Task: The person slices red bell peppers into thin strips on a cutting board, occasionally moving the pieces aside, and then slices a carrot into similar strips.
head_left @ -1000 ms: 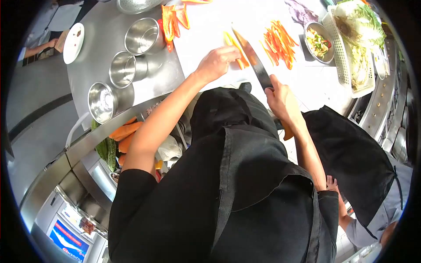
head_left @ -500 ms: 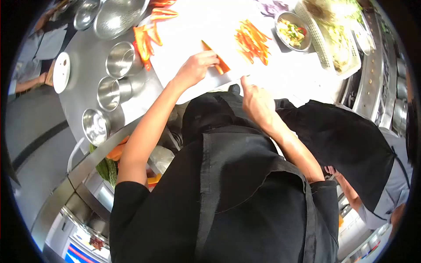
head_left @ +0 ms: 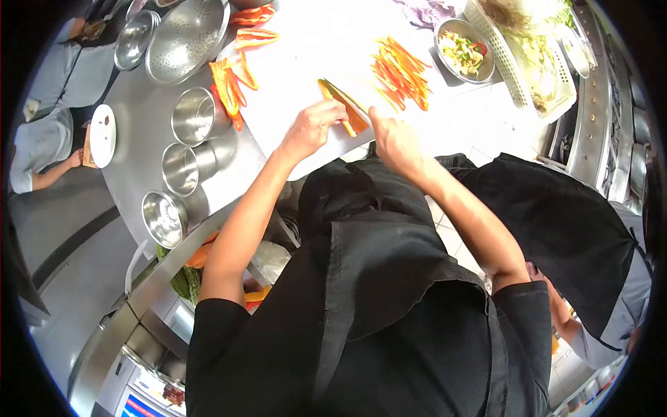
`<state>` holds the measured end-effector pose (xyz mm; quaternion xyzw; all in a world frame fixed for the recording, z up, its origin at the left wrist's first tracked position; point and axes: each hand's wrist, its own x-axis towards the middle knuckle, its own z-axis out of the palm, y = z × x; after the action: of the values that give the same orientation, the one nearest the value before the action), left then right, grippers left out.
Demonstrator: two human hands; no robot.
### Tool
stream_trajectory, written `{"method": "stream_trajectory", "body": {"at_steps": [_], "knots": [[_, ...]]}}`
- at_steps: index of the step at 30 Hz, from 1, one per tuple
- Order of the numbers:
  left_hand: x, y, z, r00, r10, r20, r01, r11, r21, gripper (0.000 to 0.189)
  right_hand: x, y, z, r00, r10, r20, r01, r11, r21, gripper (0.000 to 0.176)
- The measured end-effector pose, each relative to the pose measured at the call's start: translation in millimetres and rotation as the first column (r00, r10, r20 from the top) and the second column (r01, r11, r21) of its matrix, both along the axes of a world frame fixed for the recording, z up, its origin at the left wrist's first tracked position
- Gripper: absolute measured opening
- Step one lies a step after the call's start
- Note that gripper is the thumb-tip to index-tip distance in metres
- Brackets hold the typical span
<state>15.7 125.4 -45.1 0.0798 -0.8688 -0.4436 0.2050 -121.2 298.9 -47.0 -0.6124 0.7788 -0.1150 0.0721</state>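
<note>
Board: white cutting board (head_left: pixel 306 62), pepper piece (head_left: pixel 357 126) on its near edge
Basket: white, perforated (head_left: pixel 501 61); leafy vegetables (head_left: pixel 542 59) inside
Colander: metal (head_left: pixel 182 43)
Pots: three (head_left: pixel 193 117), metal, in a row
Bowl: metal (head_left: pixel 450 67), chopped vegetables (head_left: pixel 463 53) inside
Panel: blue-and-red (head_left: pixel 139 407), lettering unreadable
Right hand (head_left: pixel 399 142): closed around knife (head_left: pixel 342 96)
Left hand (head_left: pixel 310 128): narrow, pinching pepper piece

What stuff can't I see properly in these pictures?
Head view: knife, its handle hidden inside the right hand.
Head view: pepper piece, partly behind the left hand.
Head view: white plate, its specks too small to name.
Head view: blue sign, cut off by the bottom edge.
</note>
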Motion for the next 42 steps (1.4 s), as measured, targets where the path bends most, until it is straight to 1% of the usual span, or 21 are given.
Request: {"method": "stream_trajectory", "body": {"at_steps": [1,3,6,7,9,10,12,13,14,16,21,24,27,30,31,32,34,35,36,37,42], "knots": [[1.4,0.7,-0.2,1.0,0.006,-0.003,-0.006,1.0,-0.003,0.02,-5.5,-13.4,27.6,0.991,-0.011,0.132,0.002,0.997,0.074,0.023],[6.5,1.7,-3.9,1.0,-0.001,0.011,-0.001,0.989,0.146,0.023,-13.1,-28.0,77.5,0.945,-0.041,0.326,-0.01,0.988,0.152,0.02],[8.5,3.9,-13.2,0.999,0.033,0.011,-0.035,0.987,0.158,0.024,-5.8,-8.2,104.8,0.978,0.064,0.2,-0.116,0.959,0.26,0.02],[8.6,1.9,-13.8,0.999,0.026,-0.021,-0.026,1.0,-0.01,0.022,0.3,-2.1,106.9,0.977,0.076,0.199,-0.127,0.958,0.259,0.02],[9.3,3.9,-22.1,0.999,0.036,-0.015,-0.035,0.999,0.035,0.022,10.7,8.4,100.3,0.979,-0.042,0.2,0.012,0.988,0.152,0.025],[9.5,4.0,-21.4,0.999,0.039,-0.006,-0.039,0.996,0.075,0.021,13.2,7.6,91.0,0.979,-0.032,0.2,0.001,0.988,0.152,0.025],[12.8,3.1,-21.4,0.999,0.039,-0.015,-0.037,0.996,0.08,0.019,21.3,10.6,68.7,0.96,-0.136,0.245,0.07,0.964,0.257,0.032],[13.6,4.1,-22.2,1.0,0.029,0.009,-0.03,0.986,0.162,0.019,24.3,12.1,57.8,0.959,-0.14,0.244,0.074,0.962,0.263,0.032],[11.9,4.0,-22.0,1.0,0.017,0.025,-0.022,0.971,0.237,0.018,23.6,8.0,45.3,0.964,-0.119,0.238,0.071,0.977,0.199,0.033],[11.4,1.6,-22.8,0.999,0.03,-0.01,-0.028,0.981,0.191,0.018,16.2,-14.3,32.1,0.972,-0.067,0.224,0.055,0.997,0.061,0.036],[17.2,5.2,-18.2,0.999,0.038,-0.039,-0.03,0.977,0.209,0.02,5.4,-36.0,90.3,0.932,-0.096,0.349,-0.009,0.958,0.287,0.016],[18.0,6.2,-19.7,0.997,0.064,-0.039,-0.055,0.98,0.19,0.02,10.1,-27.3,111.2,0.928,-0.131,0.349,-0.007,0.93,0.369,0.017],[17.9,1.9,-17.8,0.994,0.05,-0.092,-0.045,0.997,0.061,0.019,18.0,-21.5,117.6,0.949,-0.146,0.279,0.01,0.899,0.438,0.019],[16.0,0.2,-21.2,0.989,0.054,-0.139,-0.052,0.998,0.021,0.018,34.9,-11.4,98.6,0.947,-0.195,0.255,0.091,0.926,0.367,0.024],[16.3,0.9,-19.4,0.993,0.038,-0.108,-0.028,0.995,0.094,0.018,33.8,-1.8,59.5,0.965,-0.134,0.225,0.073,0.963,0.261,0.028],[16.4,1.1,-18.0,0.997,0.015,-0.082,-0.001,0.986,0.165,0.019,32.7,-5.7,56.9,0.966,-0.134,0.221,0.074,0.963,0.259,0.028],[16.4,-2.1,-19.1,0.998,0.011,-0.061,-0.003,0.99,0.143,0.02,30.0,-15.4,53.5,0.928,-0.23,0.294,0.137,0.943,0.304,0.028],[19.4,2.6,-19.9,0.998,0.018,-0.065,-0.007,0.987,0.163,0.02,26.9,-15.4,52.6,0.927,-0.195,0.319,0.125,0.966,0.229,0.025],[18.8,2.7,-20.0,0.997,0.029,-0.077,-0.015,0.985,0.173,0.02,17.6,-25.1,59.9,0.915,-0.216,0.341,0.101,0.94,0.325,0.023],[17.7,0.0,-17.1,0.994,0.023,-0.111,-0.018,0.999,0.042,0.022,10.1,-29.7,66.5,0.914,-0.2,0.352,0.076,0.939,0.336,0.024],[18.2,1.6,-20.2,0.996,0.022,-0.088,-0.008,0.988,0.157,0.022,19.5,-11.0,104.3,0.913,-0.257,0.316,0.076,0.87,0.487,0.028]]}}
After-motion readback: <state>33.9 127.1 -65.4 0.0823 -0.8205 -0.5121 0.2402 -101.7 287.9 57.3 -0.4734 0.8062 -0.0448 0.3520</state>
